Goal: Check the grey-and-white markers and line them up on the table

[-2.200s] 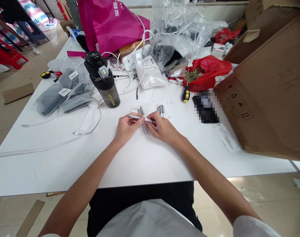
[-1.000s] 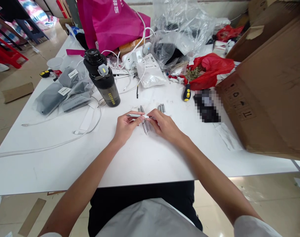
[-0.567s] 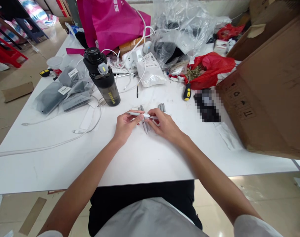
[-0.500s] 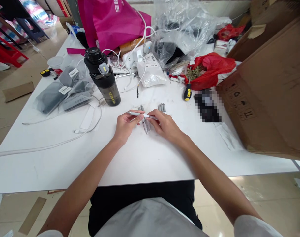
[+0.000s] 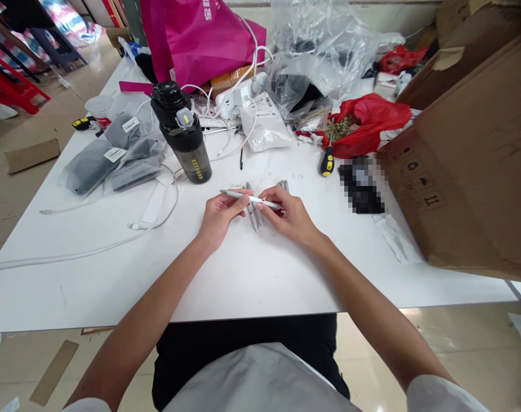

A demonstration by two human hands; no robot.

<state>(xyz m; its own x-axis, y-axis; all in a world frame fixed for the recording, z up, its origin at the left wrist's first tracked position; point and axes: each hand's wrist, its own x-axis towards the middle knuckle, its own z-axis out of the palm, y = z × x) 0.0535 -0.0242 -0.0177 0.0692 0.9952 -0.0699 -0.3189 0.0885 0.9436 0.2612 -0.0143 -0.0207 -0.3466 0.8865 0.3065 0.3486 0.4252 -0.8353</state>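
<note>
A white and grey pen point(image 5: 255, 199) is held level between my two hands above the table. My left hand point(image 5: 221, 216) pinches its left part, with the grey end sticking out past the fingers. Around its right part my right hand point(image 5: 288, 212) closes with thumb and fingers. Under the pen, several similar pens point(image 5: 252, 218) lie side by side on the white table point(image 5: 260, 274). Just behind my right hand, the ends of some grey pen parts point(image 5: 283, 185) show; the rest is hidden.
A black bottle point(image 5: 184, 137) stands left of centre, near grey pouches point(image 5: 93, 166) and white cables point(image 5: 114, 245). Behind lie a magenta bag point(image 5: 200, 46), a white packet point(image 5: 265, 126) and a red bag point(image 5: 372, 126) by a screwdriver point(image 5: 327, 162). At right stands a cardboard box point(image 5: 470, 171).
My right hand has shifted slightly right along the pen and its fingers have opened up a little, so more of the pen shows. My left hand keeps its hold.
</note>
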